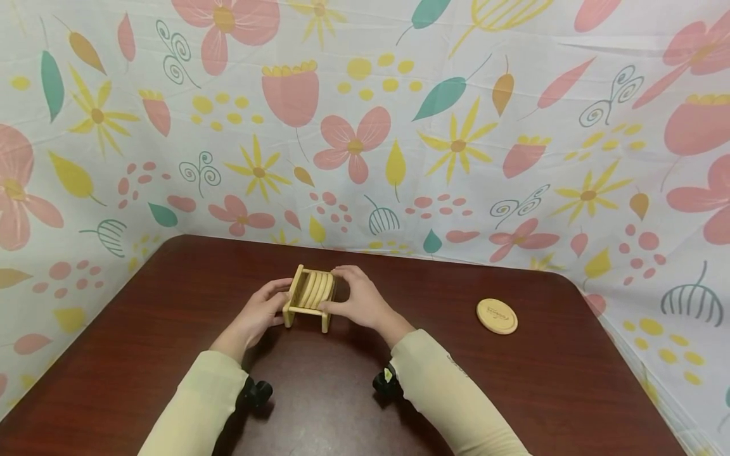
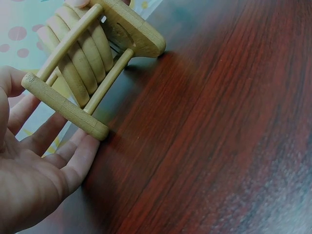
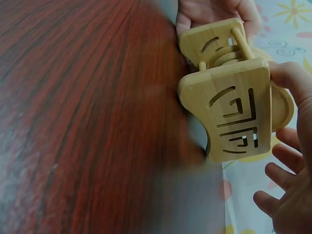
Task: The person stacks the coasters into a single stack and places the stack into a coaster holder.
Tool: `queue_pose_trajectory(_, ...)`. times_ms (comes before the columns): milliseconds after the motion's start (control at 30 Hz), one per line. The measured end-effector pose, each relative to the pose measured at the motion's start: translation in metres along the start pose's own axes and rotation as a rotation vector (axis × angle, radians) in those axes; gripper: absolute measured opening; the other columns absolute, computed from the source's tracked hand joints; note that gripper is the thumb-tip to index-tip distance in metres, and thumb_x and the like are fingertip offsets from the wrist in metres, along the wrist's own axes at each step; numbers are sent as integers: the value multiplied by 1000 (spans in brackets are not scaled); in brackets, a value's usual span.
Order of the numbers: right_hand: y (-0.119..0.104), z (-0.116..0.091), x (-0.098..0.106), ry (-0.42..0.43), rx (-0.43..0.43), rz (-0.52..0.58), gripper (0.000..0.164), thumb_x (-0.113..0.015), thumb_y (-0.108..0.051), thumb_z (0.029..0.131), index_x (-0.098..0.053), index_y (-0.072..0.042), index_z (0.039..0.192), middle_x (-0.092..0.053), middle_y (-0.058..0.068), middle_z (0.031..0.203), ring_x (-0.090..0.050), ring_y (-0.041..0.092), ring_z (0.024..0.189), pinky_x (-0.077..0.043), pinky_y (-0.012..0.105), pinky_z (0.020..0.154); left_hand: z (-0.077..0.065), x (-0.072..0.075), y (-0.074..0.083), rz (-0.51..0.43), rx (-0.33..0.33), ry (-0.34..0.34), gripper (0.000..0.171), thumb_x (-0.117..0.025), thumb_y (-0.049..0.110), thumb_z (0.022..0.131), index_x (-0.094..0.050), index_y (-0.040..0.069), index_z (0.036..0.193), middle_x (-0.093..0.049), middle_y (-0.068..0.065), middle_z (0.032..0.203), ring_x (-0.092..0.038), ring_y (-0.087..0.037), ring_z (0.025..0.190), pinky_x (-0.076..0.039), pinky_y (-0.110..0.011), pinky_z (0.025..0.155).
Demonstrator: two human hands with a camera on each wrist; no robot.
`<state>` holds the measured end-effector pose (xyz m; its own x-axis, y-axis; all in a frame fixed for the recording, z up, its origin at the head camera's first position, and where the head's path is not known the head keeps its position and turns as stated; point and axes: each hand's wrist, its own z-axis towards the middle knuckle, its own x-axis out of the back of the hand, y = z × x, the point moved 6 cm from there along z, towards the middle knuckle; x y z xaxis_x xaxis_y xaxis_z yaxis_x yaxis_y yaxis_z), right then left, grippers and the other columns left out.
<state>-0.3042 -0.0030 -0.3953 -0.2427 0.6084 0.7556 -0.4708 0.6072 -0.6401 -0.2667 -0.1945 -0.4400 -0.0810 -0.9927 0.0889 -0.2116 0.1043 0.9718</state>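
A small bamboo coaster holder (image 1: 294,292) sits on the dark wood table, with slatted cutouts in its side panel (image 3: 229,109) showing in the right wrist view. Several round coasters (image 1: 315,290) lean in a row between its rods. My left hand (image 1: 258,318) grips the holder's left end panel, thumb on one side and fingers around the other. At the opposite end, my right hand (image 1: 365,303) holds the holder between thumb and index finger; its other fingers (image 3: 280,178) are spread loosely behind. A single round coaster (image 1: 497,316) with printed lettering lies flat to the right.
The reddish-brown table (image 1: 559,380) has rounded far corners. Behind and beside it hangs a white cloth (image 1: 399,158) with flower and leaf prints. Black wrist cameras (image 1: 258,392) are strapped over both pale yellow sleeves (image 1: 456,405).
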Motion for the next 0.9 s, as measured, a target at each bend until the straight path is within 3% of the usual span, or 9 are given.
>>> queue_pose_trajectory(433, -17, 10, -5, -6, -12, -46, 74, -73, -51, 76, -51, -14, 136, -37, 6, 146, -37, 28, 134, -39, 47, 103, 0, -2, -2, -11, 15, -36, 46, -45, 29, 100, -36, 20, 144, -42, -11, 139, -57, -21, 111, -47, -42, 96)
queue_pose_trajectory(900, -11, 8, -8, -17, -15, -75, 83, -72, -56, 74, -45, -14, 141, -37, 5, 147, -36, 27, 134, -38, 49, 104, 0, 0, -4, -3, 15, -42, 47, -43, 31, 100, -33, 20, 145, -43, -12, 139, -55, -24, 115, -45, -43, 98)
